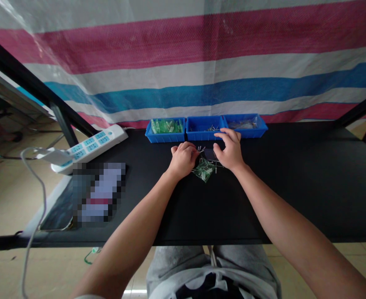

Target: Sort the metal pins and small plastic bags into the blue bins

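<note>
My left hand [183, 160] is closed, with its fingertips pressed together at the left side of a small pile of thin metal pins [216, 168]. What it holds is too small to make out. Among the pins lies a small clear plastic bag [204, 171] with green markings, flat on the black table. On the pile's right side my right hand [230, 150] is open, thumb and forefinger apart, its fingers close to the front of the blue bins. Part of the pile is hidden behind my left fingers.
Three blue bins stand in a row: green-marked bags in the left bin [153, 138], metal pins in the middle bin [198, 136], clear bags in the right bin [254, 133]. A power strip [111, 139] with a plugged-in white cable and a blurred phone-like object [103, 193] lie left.
</note>
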`<state>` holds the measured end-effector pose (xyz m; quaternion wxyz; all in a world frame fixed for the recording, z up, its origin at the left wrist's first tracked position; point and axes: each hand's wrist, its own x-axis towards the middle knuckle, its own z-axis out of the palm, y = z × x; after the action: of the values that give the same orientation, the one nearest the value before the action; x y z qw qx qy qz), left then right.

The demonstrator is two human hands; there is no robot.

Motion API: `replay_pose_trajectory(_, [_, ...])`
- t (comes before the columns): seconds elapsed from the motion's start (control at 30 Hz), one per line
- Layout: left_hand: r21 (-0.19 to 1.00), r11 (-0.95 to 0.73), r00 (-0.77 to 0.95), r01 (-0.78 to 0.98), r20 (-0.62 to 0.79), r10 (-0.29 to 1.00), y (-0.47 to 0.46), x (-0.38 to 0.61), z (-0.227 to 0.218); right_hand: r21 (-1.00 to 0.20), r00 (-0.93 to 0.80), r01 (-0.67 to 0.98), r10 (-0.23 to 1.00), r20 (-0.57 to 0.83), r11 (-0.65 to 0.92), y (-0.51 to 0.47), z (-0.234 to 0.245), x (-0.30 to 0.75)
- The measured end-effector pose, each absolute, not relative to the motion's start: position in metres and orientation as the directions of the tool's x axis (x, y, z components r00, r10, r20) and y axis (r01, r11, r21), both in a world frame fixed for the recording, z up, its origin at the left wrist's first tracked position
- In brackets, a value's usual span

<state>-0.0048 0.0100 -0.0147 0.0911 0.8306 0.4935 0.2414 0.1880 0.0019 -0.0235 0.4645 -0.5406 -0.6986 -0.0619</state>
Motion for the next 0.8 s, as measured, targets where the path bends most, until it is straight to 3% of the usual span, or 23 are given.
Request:
replay_pose_trajectory(0.3, [0.440, -0.524, 0.365, 0.730, 0.397, 0.842, 0.006, -0.004, -0.009, -0.486, -0.275, 0.614, 0.746, 0.607, 0.622, -0.007, -0.011, 0.178])
replay_pose_trajectory(0.8, [0.421, -0.638, 0.443, 0.645, 0.474, 0.761, 0.004, -0.006, -0.009, -0.540, -0.236, 0.604, 0.779, 0.581, 0.586, -0.008, -0.013, 0.177])
